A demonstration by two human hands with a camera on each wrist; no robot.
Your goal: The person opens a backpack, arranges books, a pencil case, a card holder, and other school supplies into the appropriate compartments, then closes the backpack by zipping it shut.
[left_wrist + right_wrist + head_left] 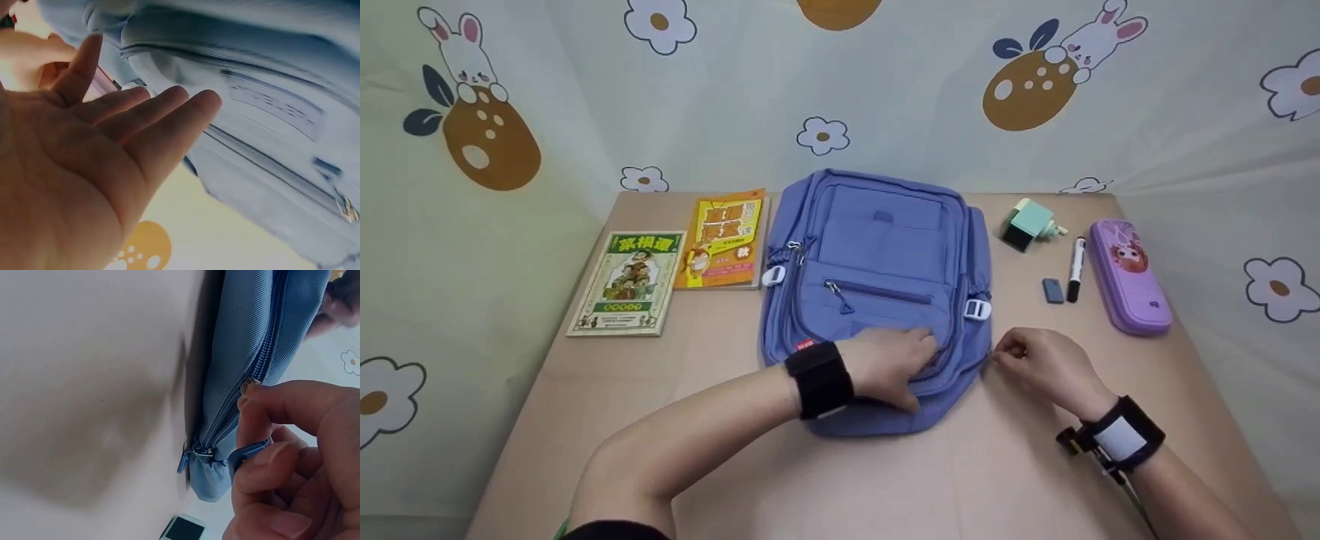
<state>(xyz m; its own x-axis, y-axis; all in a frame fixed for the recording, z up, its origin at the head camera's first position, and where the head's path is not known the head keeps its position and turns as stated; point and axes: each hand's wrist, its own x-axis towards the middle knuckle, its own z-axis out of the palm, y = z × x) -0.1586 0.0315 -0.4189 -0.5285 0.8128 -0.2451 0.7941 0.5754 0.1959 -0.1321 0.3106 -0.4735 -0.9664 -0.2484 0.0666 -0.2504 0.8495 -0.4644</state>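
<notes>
A blue backpack point(885, 240) lies flat on the table with its front pockets facing up. My left hand point(889, 364) rests over its lower front, and the left wrist view shows the fingers fairly straight. At the backpack's lower right side, my right hand point(1046, 367) pinches a zipper pull point(250, 453). In the right wrist view, its metal slider point(246, 386) sits partway along the side zipper point(270, 337), whose teeth are joined beyond it. A second zipper slider point(205, 451) stays near the zipper's other end. A front pocket zipper point(885, 292) looks shut.
On the left of the table point(735, 465) lie a green book point(628, 285) and an orange book point(721, 240). To the right are a mint-green sharpener-like object point(1030, 223), a dark eraser-like block point(1053, 291), a marker point(1077, 270) and a purple pencil case point(1131, 276).
</notes>
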